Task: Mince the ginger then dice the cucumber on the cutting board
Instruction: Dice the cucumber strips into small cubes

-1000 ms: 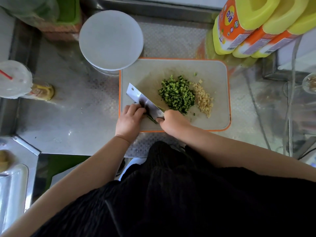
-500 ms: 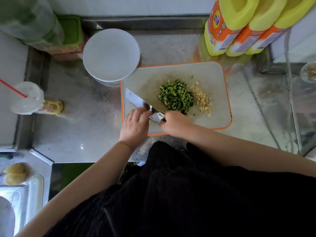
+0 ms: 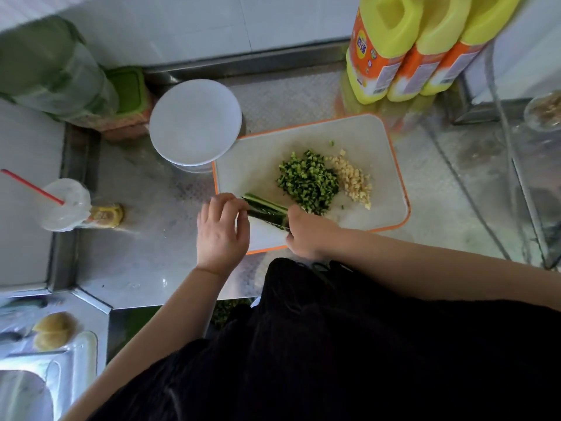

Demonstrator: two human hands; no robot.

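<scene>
Left grip (image 3: 222, 226): fingers loosely curled, tips steadying the cucumber strips (image 3: 263, 205) at the near-left of the cutting board (image 3: 385, 141).
Right grip (image 3: 306, 233): clenched on the knife (image 3: 270, 218).
Risk: blade close to left fingertips; likely nick.
Risk: slick strips may roll.
Materials: diced cucumber (image 3: 308, 182), wet green cubes; minced ginger (image 3: 352, 179), pale crumbs; board matte, orange-rimmed; bench (image 3: 158, 238) steel.

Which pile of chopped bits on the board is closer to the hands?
The green cucumber pile. It lies right by the right hand, while the pale ginger pile sits on its far side, farther from both hands.
</scene>
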